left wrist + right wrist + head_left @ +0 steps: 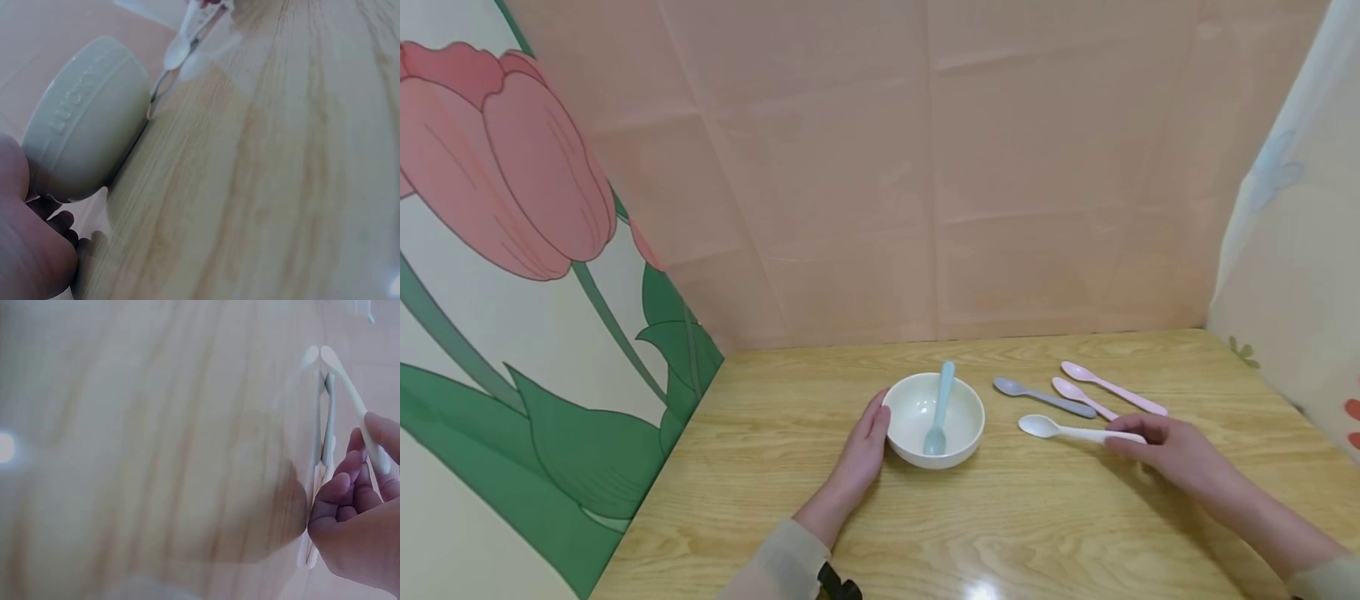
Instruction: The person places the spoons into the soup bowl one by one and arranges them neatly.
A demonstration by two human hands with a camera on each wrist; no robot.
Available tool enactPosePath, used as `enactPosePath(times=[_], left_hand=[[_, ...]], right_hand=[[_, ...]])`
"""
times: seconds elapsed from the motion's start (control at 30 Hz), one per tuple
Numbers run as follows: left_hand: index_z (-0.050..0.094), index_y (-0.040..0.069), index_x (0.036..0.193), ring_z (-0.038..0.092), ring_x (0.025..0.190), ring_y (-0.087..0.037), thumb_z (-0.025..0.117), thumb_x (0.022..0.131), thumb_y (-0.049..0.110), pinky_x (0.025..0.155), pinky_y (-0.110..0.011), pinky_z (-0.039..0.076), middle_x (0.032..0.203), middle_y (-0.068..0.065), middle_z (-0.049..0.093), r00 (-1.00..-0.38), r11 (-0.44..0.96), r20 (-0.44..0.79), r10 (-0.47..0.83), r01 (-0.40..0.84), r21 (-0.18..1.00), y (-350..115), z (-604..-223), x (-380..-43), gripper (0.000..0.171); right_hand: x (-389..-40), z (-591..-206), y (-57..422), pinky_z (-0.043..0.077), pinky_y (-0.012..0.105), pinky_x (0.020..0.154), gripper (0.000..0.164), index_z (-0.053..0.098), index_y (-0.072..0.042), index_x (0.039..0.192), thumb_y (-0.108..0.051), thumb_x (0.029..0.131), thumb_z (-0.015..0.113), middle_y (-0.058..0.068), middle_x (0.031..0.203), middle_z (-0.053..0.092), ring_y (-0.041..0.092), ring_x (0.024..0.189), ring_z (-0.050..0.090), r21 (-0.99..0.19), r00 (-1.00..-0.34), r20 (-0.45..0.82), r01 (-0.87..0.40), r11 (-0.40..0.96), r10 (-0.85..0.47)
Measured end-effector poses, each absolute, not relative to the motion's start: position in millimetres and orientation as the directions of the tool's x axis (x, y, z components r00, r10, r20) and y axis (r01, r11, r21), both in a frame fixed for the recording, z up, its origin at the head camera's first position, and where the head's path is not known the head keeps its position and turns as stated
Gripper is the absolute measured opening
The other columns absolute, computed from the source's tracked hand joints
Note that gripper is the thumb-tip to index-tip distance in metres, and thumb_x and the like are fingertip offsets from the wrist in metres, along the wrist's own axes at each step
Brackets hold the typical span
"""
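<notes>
A white bowl [901, 433] stands on the wooden table, with a light blue spoon [943, 400] leaning inside it. My left hand [861, 450] holds the bowl at its left side, thumb near the rim. Raised lettering shows on the bowl's outer wall [94, 119] in the left wrist view. Over on the right, my right hand [1172, 454] pinches a white spoon [1075, 432] by the end of its handle, the spoon's head pointing toward the bowl. In the right wrist view that spoon [350, 384] is tilted, between thumb and fingers.
Behind the white spoon lie a grey spoon [1045, 397] and two pink spoons, one longer [1112, 387] and one partly covered by the right hand [1082, 397]. A pink-beige backdrop [925, 167] rises at the table's back edge, with a tulip-printed panel [512, 250] at the left.
</notes>
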State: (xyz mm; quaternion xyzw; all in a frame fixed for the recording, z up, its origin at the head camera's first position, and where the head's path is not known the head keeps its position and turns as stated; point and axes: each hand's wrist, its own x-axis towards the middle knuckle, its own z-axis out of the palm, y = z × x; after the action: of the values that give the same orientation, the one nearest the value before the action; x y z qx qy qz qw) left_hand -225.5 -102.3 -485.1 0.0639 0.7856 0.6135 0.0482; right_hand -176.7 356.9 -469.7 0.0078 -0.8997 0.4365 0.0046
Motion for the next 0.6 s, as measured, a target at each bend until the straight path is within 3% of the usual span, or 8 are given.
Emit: enactPosePath(times=[0.17,0.33,0.6], left_hand=[[0.033,0.023,0.175,0.023,0.167,-0.027,0.034,0.121,0.05,0.135,-0.058,0.018,0.178,0.001,0.035,-0.987,0.243,0.0,0.162,0.04,0.969,-103.3,-484.8,-225.9,0.061],[0.035,0.025,0.175,0.023,0.167,-0.026,0.035,0.121,0.051,0.136,-0.057,0.018,0.178,0.002,0.036,-0.987,0.245,0.007,0.159,0.046,0.969,-103.7,-485.7,-225.8,0.06],[0.037,0.027,0.174,0.024,0.167,-0.028,0.035,0.12,0.052,0.135,-0.058,0.018,0.177,0.001,0.036,-0.989,0.24,0.009,0.15,0.045,0.97,-102.8,-488.0,-225.3,0.059]], right_hand=[[-181.7,-465.1,350.5,0.049,0.031,0.066,0.042,0.074,-0.003,0.13,-0.037,0.106,0.078,-0.004,0.083,0.065,0.016,0.077,0.06,-0.834,-1.0,-0.006,0.012,0.552,0.012],[-187.4,-461.4,343.2,0.048,0.029,0.067,0.052,0.072,-0.004,0.135,-0.048,0.108,0.073,-0.004,0.09,0.062,0.013,0.082,0.056,-0.83,-0.999,0.006,0.016,0.557,0.039],[-200.8,-455.6,333.7,0.06,0.023,0.077,0.045,0.071,0.004,0.128,-0.038,0.112,0.07,-0.01,0.097,0.073,0.005,0.09,0.067,-0.908,-0.997,0.039,-0.008,0.418,0.065]])
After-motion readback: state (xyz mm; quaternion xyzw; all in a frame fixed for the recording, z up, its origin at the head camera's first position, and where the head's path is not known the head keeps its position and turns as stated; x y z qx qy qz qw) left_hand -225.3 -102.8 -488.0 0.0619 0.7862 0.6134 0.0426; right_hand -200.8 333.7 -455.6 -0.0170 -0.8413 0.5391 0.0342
